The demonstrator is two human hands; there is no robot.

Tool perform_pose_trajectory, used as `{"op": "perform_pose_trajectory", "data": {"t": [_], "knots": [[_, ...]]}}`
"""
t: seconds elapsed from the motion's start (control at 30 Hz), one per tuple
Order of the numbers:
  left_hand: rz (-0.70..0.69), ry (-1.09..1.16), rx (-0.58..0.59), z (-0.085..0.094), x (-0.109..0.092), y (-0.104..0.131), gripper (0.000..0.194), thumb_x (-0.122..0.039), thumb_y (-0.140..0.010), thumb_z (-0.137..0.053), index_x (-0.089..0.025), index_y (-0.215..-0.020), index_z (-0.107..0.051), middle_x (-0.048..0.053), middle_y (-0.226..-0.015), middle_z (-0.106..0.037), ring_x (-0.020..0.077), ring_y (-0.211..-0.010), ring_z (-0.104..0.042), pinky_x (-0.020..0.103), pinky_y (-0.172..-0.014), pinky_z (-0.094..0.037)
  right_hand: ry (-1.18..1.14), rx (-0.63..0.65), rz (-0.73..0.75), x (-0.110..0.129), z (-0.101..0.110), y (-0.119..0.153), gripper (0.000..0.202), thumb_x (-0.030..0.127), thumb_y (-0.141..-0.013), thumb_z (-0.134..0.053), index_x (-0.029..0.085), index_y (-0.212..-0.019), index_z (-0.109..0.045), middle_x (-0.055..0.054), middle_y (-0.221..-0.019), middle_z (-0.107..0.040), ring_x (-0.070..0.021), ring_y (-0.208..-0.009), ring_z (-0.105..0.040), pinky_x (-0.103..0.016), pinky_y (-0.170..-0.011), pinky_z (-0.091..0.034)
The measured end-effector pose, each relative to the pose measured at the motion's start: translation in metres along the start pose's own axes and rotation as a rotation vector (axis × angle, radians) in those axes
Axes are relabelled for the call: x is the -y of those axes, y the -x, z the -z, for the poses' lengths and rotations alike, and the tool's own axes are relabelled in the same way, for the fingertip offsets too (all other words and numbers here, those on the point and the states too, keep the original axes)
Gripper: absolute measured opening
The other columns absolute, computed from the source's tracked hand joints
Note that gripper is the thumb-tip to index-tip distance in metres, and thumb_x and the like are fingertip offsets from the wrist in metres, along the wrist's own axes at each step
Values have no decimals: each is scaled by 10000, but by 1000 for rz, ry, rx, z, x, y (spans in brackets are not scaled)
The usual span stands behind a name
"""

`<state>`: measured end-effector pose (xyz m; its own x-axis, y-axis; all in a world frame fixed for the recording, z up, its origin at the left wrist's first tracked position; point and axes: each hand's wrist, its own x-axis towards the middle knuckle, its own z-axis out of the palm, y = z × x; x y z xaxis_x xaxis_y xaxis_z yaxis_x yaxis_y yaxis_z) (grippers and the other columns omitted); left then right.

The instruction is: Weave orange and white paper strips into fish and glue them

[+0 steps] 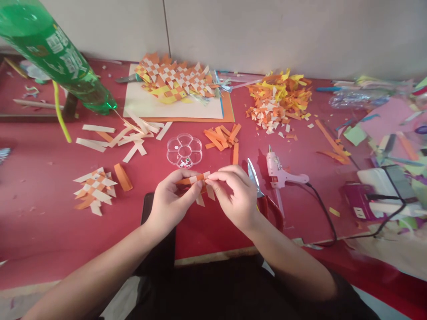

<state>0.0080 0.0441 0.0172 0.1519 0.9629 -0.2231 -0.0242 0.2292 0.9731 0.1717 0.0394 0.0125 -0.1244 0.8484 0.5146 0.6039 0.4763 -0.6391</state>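
Between my two hands is a small weave of orange and cream paper strips (196, 178), with loose strip ends hanging below. My left hand (175, 198) pinches its left side, thumb in front. The fingertips of my right hand (235, 193) close on its right end. Just beyond my hands lies a clear flower-shaped tray (184, 150) with small googly eyes in it. A woven paper fish (96, 189) rests on the red table to the left, beside a folded orange strip (123, 177). Scissors (258, 186) with red handles lie right of my right hand, partly hidden by it.
Cream strips (133, 135) and orange strips (223, 137) lie farther back. Finished woven fish (176, 80) cover a paper sheet. Offcuts (280, 100) are heaped behind a pink glue gun (280, 171), whose cord runs right. A green bottle (63, 58) stands at left; a dark phone-like slab (147, 209) is by my left wrist.
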Motion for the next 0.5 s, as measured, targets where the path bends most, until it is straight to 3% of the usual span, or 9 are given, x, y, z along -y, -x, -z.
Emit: {"op": "perform_pose_trajectory", "data": {"t": [0.23,0.4,0.5], "knots": [[-51,-22,9,0,4,1,57,-238,-861,-669,-185,-866,-649,-29,-749,-687,90,-566,-681,185,-595,-553,6,-12,-3,1,0,0,117,90,-862,-638,191,-920,-642,-36,-857,-631,-138,-781,-627,-299,-710,-553],[-101,-50,6,0,5,1,56,-239,-876,-655,-184,-876,-644,-22,-742,-682,94,-575,-680,195,-600,-564,-82,-35,-124,3,1,1,108,145,-837,-691,207,-889,-619,-17,-847,-608,-135,-759,-605,-299,-694,-560],[-157,-70,12,0,6,1,51,-240,-891,-638,-189,-884,-642,-15,-751,-691,107,-616,-692,217,-639,-580,-188,2,-223,1,2,2,224,219,-803,-745,217,-989,-618,-22,-909,-622,-142,-781,-615,-315,-720,-577]]}}
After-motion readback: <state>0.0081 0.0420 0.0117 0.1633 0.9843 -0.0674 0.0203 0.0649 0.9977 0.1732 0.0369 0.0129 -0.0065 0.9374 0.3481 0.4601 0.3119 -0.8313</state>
